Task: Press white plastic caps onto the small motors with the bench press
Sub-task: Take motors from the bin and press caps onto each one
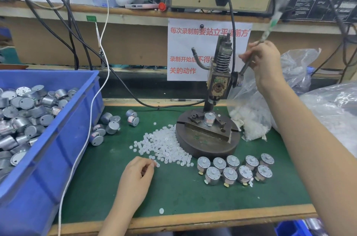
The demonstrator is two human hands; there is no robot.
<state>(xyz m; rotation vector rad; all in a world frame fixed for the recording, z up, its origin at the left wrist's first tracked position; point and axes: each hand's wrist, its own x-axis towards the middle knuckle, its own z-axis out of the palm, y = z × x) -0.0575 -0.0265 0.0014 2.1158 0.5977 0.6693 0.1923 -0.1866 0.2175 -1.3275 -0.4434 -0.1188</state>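
Green bench mat [108, 187], assembly stn: one motor [209, 119] sits upright in bench press [218, 85] fixture. R hand [264, 61] grips press lever [244, 69]. L hand [139, 175], fingers curled, tips at edge of white caps [166, 144] pile; can't tell if it holds one. Nine motors [232, 161] stand in front, blue bin [58, 139] at left.

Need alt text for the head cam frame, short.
A person's right hand grips the lever of a bench press, with a motor seated in its fixture. The left hand rests curled at a pile of white caps on the green mat; nine motors stand in front, a blue bin of motors at left.
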